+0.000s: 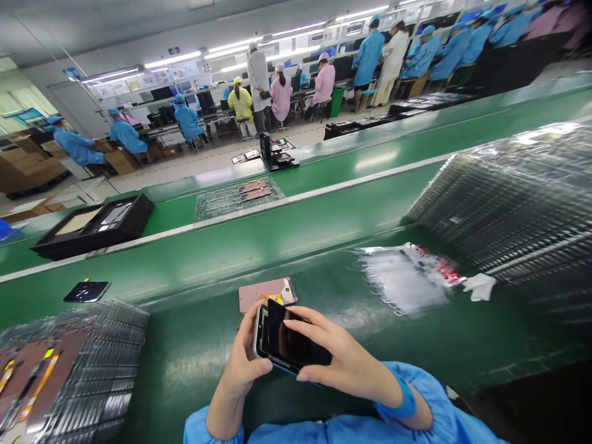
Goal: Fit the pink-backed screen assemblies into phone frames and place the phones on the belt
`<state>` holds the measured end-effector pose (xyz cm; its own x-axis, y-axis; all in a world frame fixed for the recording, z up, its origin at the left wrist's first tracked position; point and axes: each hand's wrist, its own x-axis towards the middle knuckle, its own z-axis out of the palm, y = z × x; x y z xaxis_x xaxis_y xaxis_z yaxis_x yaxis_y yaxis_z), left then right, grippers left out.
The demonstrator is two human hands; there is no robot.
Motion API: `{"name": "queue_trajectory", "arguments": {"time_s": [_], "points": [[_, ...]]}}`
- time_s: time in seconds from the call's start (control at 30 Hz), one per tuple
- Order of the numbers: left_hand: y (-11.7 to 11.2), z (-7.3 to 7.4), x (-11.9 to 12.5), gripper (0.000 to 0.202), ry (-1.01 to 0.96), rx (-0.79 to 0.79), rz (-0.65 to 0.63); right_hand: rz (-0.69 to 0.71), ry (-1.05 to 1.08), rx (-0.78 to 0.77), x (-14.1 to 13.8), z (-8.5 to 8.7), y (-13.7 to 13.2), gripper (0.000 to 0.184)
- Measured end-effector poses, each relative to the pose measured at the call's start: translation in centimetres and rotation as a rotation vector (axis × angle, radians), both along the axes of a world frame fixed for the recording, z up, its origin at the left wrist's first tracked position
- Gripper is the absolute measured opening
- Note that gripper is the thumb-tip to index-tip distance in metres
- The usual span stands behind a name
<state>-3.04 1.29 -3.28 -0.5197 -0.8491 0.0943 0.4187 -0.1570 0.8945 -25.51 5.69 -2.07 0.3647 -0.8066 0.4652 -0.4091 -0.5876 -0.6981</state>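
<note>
My left hand (240,354) wraps round the left end of a phone housing (259,336), with the thumb at its near edge. Over the housing lies a glossy black phone screen (296,339), set at an angle so that the left end of the housing shows. My right hand (340,351) is closed on the screen, fingers on its upper face and thumb at the near edge. Just beyond the hands a pinkish screen panel (254,296) with a yellow flex cable lies on the green bench, partly hidden by my left fingers.
Stacked clear trays stand at the left (106,357) and right (518,203). A pile of clear plastic pieces (407,277) lies right of my hands. A dark phone (87,291) rests at left. Beyond run a green conveyor (324,169) and a black bin (139,213); co-workers sit farther back.
</note>
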Motion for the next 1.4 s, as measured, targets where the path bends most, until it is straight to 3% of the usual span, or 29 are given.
{"name": "queue_trajectory", "arguments": {"time_s": [0.6,1.4], "points": [[-0.03,-0.4,-0.73,0.084,-0.001,-0.022,0.017,-0.061,0.14,-0.105,0.97,-0.19,0.27,0.062],[0.45,0.5,-0.7,0.078,-0.107,-0.11,0.064,-0.054,0.165,-0.164,1.14,-0.28,0.35,0.064]]}}
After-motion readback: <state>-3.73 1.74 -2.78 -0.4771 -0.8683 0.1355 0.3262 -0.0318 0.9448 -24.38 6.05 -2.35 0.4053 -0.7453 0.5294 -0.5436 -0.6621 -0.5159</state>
